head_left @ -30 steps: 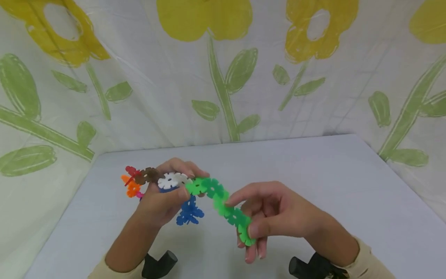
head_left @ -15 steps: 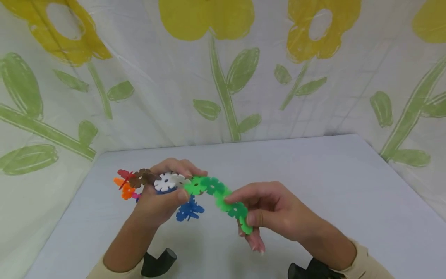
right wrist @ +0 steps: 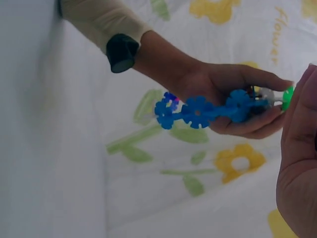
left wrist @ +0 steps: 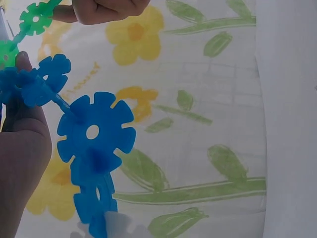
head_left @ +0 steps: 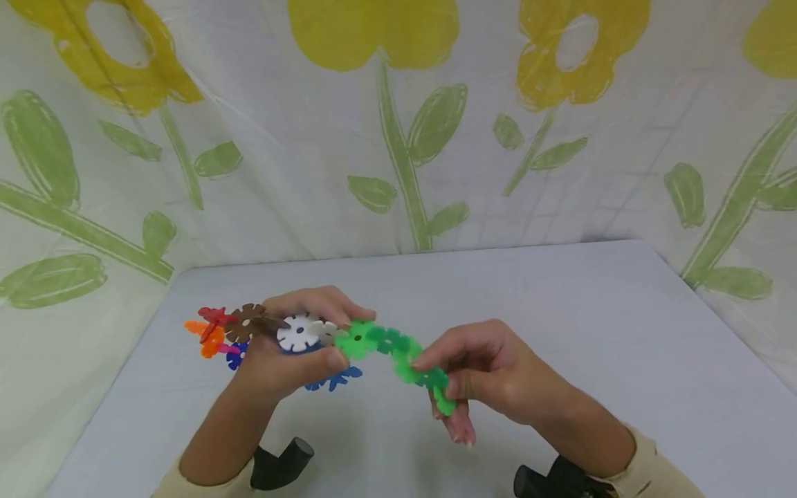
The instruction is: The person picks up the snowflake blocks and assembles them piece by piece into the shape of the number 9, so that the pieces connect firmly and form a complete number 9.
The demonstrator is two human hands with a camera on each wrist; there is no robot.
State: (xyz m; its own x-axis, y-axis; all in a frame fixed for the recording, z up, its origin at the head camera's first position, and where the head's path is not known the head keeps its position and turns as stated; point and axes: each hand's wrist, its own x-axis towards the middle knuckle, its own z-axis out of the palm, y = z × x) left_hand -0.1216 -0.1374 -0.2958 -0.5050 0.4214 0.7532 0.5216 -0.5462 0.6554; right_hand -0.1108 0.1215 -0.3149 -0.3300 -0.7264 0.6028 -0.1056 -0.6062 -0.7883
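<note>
A chain of interlocking plastic snowflake discs spans both hands above the table. My left hand [head_left: 280, 366] grips it near the white disc [head_left: 297, 333], thumb by the first green disc [head_left: 357, 339]. Brown [head_left: 239, 322], red [head_left: 214, 317] and orange [head_left: 213, 340] discs stick out to its left. Blue discs [left wrist: 94, 124] hang below that hand, large in the left wrist view. My right hand [head_left: 507, 373] pinches the green end [head_left: 445, 401] of the chain between thumb and index finger, its other fingers partly behind. The left palm hides part of the chain.
A white table [head_left: 560, 290] lies under both hands. Behind it hangs a pale sheet [head_left: 299, 173] printed with yellow flowers and green leaves. Dark wrist devices [head_left: 283, 465] sit by the cuffs.
The left hand has turned a little, so the coloured discs swing out to the left and the blue ones rise. The right hand has lifted the green end slightly and keeps its pinch.
</note>
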